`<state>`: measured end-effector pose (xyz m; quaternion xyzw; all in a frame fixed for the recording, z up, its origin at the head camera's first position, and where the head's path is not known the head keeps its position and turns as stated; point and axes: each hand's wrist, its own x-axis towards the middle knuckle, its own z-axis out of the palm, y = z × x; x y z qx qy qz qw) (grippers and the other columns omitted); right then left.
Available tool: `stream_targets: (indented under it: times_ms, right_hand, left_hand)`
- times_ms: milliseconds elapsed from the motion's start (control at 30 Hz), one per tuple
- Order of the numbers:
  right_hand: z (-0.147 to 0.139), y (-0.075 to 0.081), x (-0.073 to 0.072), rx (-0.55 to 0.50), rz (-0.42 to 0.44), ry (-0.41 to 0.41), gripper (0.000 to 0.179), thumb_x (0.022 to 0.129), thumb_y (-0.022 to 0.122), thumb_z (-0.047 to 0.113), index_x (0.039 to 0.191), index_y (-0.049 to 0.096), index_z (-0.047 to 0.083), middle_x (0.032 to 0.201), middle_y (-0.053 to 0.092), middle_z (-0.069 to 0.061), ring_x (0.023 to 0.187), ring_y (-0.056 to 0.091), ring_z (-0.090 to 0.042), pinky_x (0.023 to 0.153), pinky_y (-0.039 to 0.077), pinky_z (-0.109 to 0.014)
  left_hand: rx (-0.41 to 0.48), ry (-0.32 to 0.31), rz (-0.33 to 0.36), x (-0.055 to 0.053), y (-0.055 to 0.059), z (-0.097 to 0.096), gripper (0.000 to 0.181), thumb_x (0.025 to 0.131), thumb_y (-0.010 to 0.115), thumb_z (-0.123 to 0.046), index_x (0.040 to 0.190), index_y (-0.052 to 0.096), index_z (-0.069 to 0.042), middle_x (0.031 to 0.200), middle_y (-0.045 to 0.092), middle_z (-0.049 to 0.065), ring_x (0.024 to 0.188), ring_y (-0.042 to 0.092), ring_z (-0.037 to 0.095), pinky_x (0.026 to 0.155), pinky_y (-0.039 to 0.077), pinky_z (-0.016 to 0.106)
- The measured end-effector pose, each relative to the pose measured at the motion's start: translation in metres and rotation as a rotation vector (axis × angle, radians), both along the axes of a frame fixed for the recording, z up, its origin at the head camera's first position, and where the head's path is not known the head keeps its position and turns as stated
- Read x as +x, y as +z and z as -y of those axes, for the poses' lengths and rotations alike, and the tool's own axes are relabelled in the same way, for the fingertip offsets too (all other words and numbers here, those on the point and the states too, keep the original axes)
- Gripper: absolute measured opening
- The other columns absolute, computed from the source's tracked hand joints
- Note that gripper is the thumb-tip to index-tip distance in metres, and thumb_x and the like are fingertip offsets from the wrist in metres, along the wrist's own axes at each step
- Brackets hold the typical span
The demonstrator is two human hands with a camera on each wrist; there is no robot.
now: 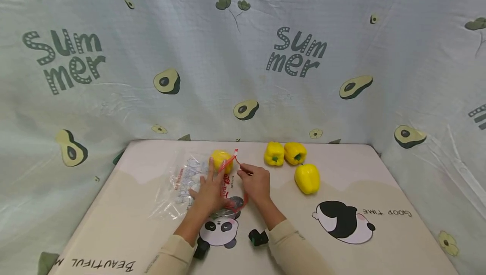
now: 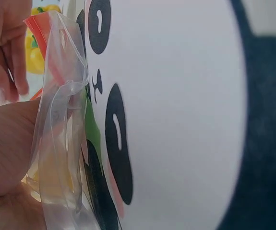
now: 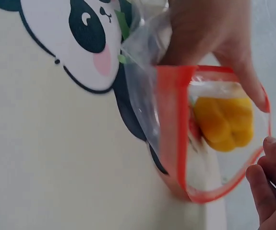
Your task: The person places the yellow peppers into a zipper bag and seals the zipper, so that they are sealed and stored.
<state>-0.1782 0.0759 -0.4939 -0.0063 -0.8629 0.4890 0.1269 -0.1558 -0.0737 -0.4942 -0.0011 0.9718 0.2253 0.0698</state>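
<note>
A clear plastic zip bag (image 1: pixel 184 179) with a red zip rim lies on the table, its mouth held apart in the right wrist view. One yellow bell pepper (image 3: pixel 226 123) shows through that red-edged mouth. My left hand (image 1: pixel 209 192) lies on the bag with fingers spread, one straight finger along the rim. On the other side of the mouth, my right hand (image 3: pixel 272 179) pinches the red rim between thumb and fingers. In the left wrist view, loose clear plastic (image 2: pixel 63 139) partly covers the left hand.
Three more yellow peppers (image 1: pixel 274 154) sit to the right of the hands. Two dark wrist devices (image 1: pixel 258 237) show by the forearms. The table (image 1: pixel 341 182) carries panda prints, and a patterned cloth (image 1: pixel 205 55) hangs behind it.
</note>
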Motion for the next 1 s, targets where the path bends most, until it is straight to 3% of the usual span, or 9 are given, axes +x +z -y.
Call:
stream_targets:
  times_ms: [333, 567, 833, 1000]
  right_hand:
    - [-0.028, 0.008, 0.000, -0.060, -0.037, -0.049, 0.022, 0.093, 0.079, 0.012, 0.114, 0.081, 0.009, 0.106, 0.083, -0.005, 0.100, 0.079, -0.021, 0.088, 0.065, -0.035]
    - [-0.049, 0.011, 0.005, -0.116, -0.003, -0.109, 0.025, 0.095, 0.077, 0.015, 0.119, 0.080, 0.009, 0.110, 0.082, -0.005, 0.104, 0.078, -0.022, 0.090, 0.064, -0.034]
    - [-0.072, 0.016, 0.012, -0.235, -0.002, -0.197, 0.028, 0.093, 0.079, 0.014, 0.120, 0.078, 0.006, 0.113, 0.081, -0.009, 0.106, 0.078, -0.026, 0.085, 0.062, -0.022]
    - [-0.087, 0.017, 0.015, -0.239, -0.025, -0.271, 0.029, 0.092, 0.080, 0.014, 0.120, 0.079, 0.006, 0.113, 0.081, -0.010, 0.107, 0.077, -0.025, 0.081, 0.057, -0.009]
  left_hand:
    - [0.019, -0.005, -0.003, 0.000, 0.002, 0.002, 0.117, 0.071, 0.095, -0.037, 0.166, 0.027, -0.025, 0.177, -0.012, 0.012, 0.151, 0.023, 0.065, 0.103, 0.012, 0.095]
    - [0.007, -0.014, 0.004, 0.000, 0.002, 0.003, 0.115, 0.073, 0.094, -0.036, 0.166, 0.027, -0.025, 0.177, -0.013, 0.012, 0.151, 0.023, 0.064, 0.103, 0.012, 0.094]
    - [0.029, -0.026, -0.007, 0.001, 0.001, 0.001, 0.116, 0.072, 0.095, -0.035, 0.166, 0.027, -0.025, 0.177, -0.013, 0.012, 0.152, 0.023, 0.064, 0.103, 0.010, 0.095]
    - [0.037, -0.021, 0.000, 0.001, 0.000, 0.000, 0.116, 0.072, 0.095, -0.034, 0.166, 0.028, -0.026, 0.177, -0.013, 0.012, 0.152, 0.021, 0.064, 0.102, 0.009, 0.095]
